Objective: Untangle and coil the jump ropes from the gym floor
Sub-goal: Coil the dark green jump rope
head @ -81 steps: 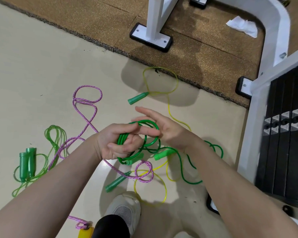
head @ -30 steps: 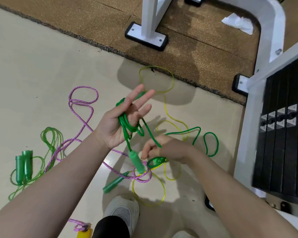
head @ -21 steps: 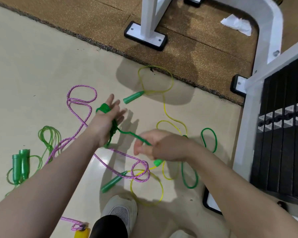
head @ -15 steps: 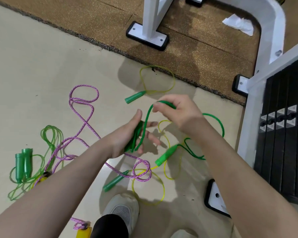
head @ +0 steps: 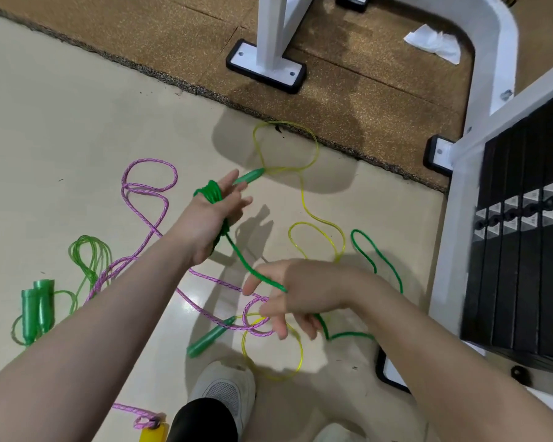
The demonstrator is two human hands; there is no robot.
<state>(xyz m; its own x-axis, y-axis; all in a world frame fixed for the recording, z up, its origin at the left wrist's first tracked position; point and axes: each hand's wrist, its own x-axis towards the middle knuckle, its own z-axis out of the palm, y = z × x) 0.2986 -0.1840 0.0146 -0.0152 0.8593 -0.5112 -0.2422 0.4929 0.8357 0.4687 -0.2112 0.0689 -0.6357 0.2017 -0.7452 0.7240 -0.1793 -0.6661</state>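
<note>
Left hand: left hand (head: 216,207) raised over the floor (head: 77,129), fingers straight and spread, turns of the dark green rope (head: 243,261) wound round the palm. The bundle shows at the back of the hand and again below the wrist side.
Right hand: right hand (head: 296,290) lower and nearer the body, fingers loosely curled about the same rope, which enters between thumb and fingers. Blurred, so tightness of the hold cannot be told.
Change: half a second ago the left hand was closed on the bundle and the right held a loop high up; now the left is open and pushed forward, the right dropped low, the span between them taut. Reads as one more turn laid round the left palm.
Rope remaining: loose tail runs out behind the right hand in loops on the floor (head: 377,260), beside the weight stack (head: 521,234). Its free handle is not in view now.
Other ropes: pink rope (head: 147,189), yellow rope (head: 304,199) with green handle (head: 249,177), second green handle (head: 209,336), all crossing underfoot; light green rope (head: 87,260) bundled apart at far left.
Progress: judged one rope done, one partly coiled, two untouched.
Risk: tail may drag the yellow loops as it feeds in.
</note>
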